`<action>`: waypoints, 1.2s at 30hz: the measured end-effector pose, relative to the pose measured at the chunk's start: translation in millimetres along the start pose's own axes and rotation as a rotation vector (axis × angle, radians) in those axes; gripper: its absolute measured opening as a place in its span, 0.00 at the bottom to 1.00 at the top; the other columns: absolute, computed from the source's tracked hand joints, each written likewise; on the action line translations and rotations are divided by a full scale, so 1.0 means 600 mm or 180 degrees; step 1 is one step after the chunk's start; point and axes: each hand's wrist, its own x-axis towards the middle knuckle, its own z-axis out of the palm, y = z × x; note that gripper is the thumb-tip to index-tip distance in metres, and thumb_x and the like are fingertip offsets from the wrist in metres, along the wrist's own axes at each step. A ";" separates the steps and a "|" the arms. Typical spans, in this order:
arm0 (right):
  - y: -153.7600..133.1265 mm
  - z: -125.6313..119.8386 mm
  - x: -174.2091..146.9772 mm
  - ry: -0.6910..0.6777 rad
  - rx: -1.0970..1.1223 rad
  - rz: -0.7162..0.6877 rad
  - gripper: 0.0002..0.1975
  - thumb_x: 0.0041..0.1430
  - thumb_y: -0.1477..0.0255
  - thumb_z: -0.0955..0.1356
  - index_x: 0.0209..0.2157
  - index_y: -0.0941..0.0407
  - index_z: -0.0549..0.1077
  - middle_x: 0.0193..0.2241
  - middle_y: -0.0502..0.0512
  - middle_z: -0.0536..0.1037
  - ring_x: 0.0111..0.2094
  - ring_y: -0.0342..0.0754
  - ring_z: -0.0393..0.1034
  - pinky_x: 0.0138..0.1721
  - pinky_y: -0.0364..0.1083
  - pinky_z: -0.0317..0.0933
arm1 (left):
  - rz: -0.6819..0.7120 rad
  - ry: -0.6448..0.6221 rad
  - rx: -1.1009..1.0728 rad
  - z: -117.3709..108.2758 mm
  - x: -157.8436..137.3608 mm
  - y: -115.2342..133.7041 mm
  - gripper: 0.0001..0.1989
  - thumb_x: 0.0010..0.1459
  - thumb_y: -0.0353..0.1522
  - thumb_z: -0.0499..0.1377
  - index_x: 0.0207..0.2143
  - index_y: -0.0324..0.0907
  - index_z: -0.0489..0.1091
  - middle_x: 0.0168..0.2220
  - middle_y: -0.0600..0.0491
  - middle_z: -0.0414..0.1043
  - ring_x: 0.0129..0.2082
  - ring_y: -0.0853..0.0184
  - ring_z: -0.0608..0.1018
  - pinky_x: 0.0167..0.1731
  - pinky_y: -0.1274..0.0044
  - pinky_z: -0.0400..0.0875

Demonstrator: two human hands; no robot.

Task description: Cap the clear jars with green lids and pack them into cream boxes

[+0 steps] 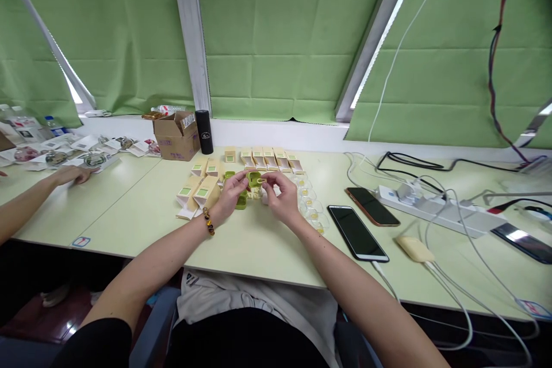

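Observation:
My left hand (228,198), with a beaded bracelet on its wrist, grips a small green box (254,179) whose inside faces me. From the other side my right hand (282,196) pinches a small pale piece (261,181) at the box's edge; its exact kind is too small to tell. Under and beside my fingers lie another green box (241,202) and several small pale pieces (253,193). Folded cream cards (207,191) with green squares stand left of my left hand. Clear plastic domes (309,203) with yellowish contents sit right of my right hand.
More cream cards (269,158) stand in a row behind. A cardboard box (176,137) and black cylinder (204,132) are at the back. Phones (357,233), a power strip (440,210) and loose cables lie right. Another person's hand (74,175) touches packages at left.

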 end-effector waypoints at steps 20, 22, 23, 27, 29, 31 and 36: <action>0.004 -0.002 -0.007 -0.0196 -0.1114 -0.0798 0.10 0.70 0.74 0.65 0.43 0.53 0.79 0.40 0.61 0.80 0.41 0.53 0.76 0.42 0.51 0.72 | 0.0096 -0.0203 0.0104 0.015 -0.008 0.015 0.26 0.58 0.47 0.72 0.54 0.42 0.81 0.44 0.46 0.80 0.45 0.61 0.78 0.47 0.71 0.71; 0.006 -0.001 -0.007 -0.0224 -0.1144 -0.0797 0.11 0.71 0.75 0.65 0.44 0.54 0.80 0.40 0.61 0.80 0.40 0.52 0.76 0.41 0.50 0.72 | 0.0081 -0.0200 0.0063 0.015 -0.008 0.015 0.26 0.57 0.47 0.73 0.53 0.41 0.81 0.43 0.46 0.80 0.47 0.59 0.79 0.47 0.71 0.72; 0.007 -0.001 -0.007 -0.0235 -0.1160 -0.0809 0.11 0.71 0.75 0.65 0.44 0.54 0.80 0.40 0.61 0.79 0.40 0.52 0.76 0.41 0.50 0.71 | 0.0082 -0.0196 0.0060 0.015 -0.008 0.014 0.26 0.57 0.47 0.73 0.52 0.41 0.82 0.43 0.46 0.80 0.47 0.60 0.79 0.47 0.71 0.72; 0.011 -0.001 -0.005 -0.0252 -0.1172 -0.0844 0.11 0.71 0.74 0.65 0.43 0.53 0.81 0.38 0.60 0.79 0.39 0.52 0.75 0.40 0.50 0.71 | 0.0100 -0.0213 0.0142 0.011 -0.006 0.009 0.25 0.58 0.46 0.73 0.53 0.42 0.81 0.45 0.46 0.81 0.45 0.62 0.79 0.46 0.73 0.73; 0.013 -0.002 -0.006 -0.0241 -0.1136 -0.0847 0.11 0.72 0.74 0.65 0.43 0.53 0.81 0.37 0.59 0.79 0.38 0.51 0.75 0.39 0.49 0.71 | 0.0119 -0.0216 0.0173 0.008 -0.005 0.006 0.26 0.58 0.47 0.73 0.53 0.42 0.81 0.45 0.46 0.81 0.43 0.63 0.79 0.45 0.73 0.73; 0.016 -0.001 -0.007 -0.0222 -0.1120 -0.0867 0.11 0.72 0.73 0.65 0.43 0.53 0.81 0.36 0.58 0.78 0.36 0.50 0.74 0.38 0.49 0.70 | 0.0141 -0.0229 0.0196 0.007 -0.005 0.004 0.26 0.58 0.47 0.73 0.54 0.42 0.81 0.45 0.46 0.81 0.41 0.64 0.79 0.44 0.73 0.72; 0.022 0.000 -0.009 -0.0206 -0.1158 -0.0918 0.12 0.73 0.73 0.65 0.41 0.53 0.82 0.32 0.56 0.77 0.34 0.49 0.73 0.36 0.48 0.68 | 0.0178 -0.0286 0.0244 0.006 -0.004 0.004 0.26 0.58 0.46 0.73 0.54 0.41 0.81 0.45 0.45 0.82 0.41 0.64 0.80 0.43 0.74 0.73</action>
